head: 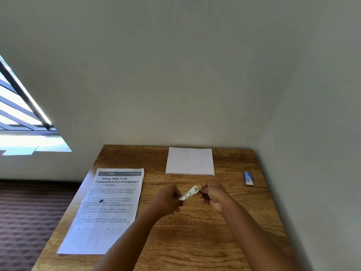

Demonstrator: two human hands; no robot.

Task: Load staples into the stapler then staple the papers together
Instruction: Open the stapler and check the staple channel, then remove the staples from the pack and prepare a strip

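Observation:
A small silver stapler (189, 192) with a yellow tip hangs above the middle of the wooden table (195, 241). My left hand (168, 200) pinches its near end and my right hand (213, 196) grips its far, yellow end. A blank white stack of papers (189, 161) lies at the back of the table. A small blue and white staple box (248, 178) rests at the right. I cannot tell whether the stapler is open.
A printed instruction sheet (109, 208) lies along the table's left side with a small dark object (101, 201) on it. Walls close in behind and on the right. The table's left edge drops to a dark patterned carpet (29, 222). A window (19, 114) is at the left.

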